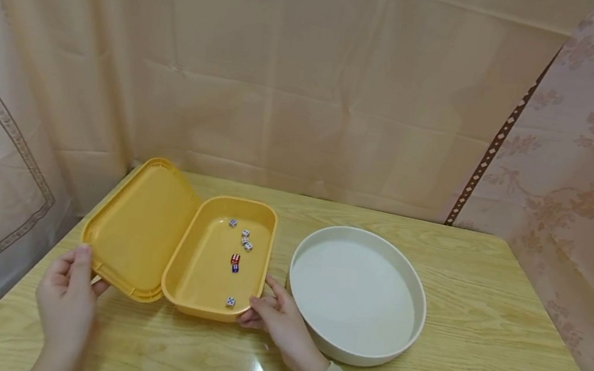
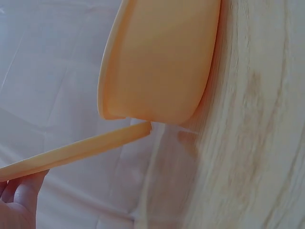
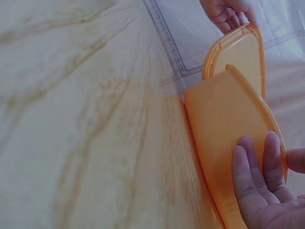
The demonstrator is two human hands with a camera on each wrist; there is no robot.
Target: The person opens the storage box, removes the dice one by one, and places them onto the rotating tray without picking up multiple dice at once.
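A yellow plastic box stands on the table with several dice lying on its floor: white ones, a red one and a blue one. My left hand grips the near left corner of the yellow lid, thumb on its inner face. The lid leans outward along the box's left side, tilted up. At the box's near right corner is my right hand; its thumb hooks over the rim while the fingers lie against the outer wall.
A round cream tray with a raised rim stands right of the box, close to my right hand. The wooden table reaches back to a beige cloth, and patterned cloths hang at the sides.
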